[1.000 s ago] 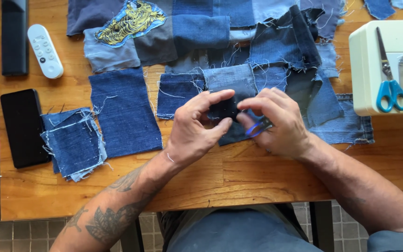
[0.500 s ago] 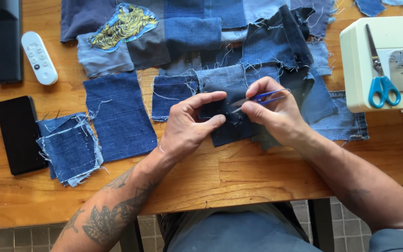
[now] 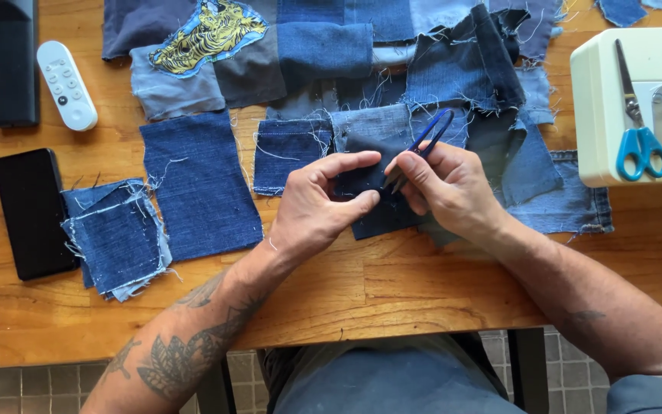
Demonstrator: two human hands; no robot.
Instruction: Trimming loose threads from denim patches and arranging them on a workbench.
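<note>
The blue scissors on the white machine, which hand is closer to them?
Right. The right hand is nearer the scissors, off to their left at the denim; the left hand is farther left still.

The tips of the small blue thread snips (image 3: 421, 146) vanish between the fingers of the right hand (image 3: 446, 188), so whether they touch cloth cannot be told. The left hand (image 3: 319, 207) covers part of the dark denim patch (image 3: 381, 218). At the wooden table's (image 3: 392, 291) far edge, the patchwork of denim pieces (image 3: 362, 46) is cut off by the frame's top, as is the black rectangular bar (image 3: 15, 61) at the far left corner.
</note>
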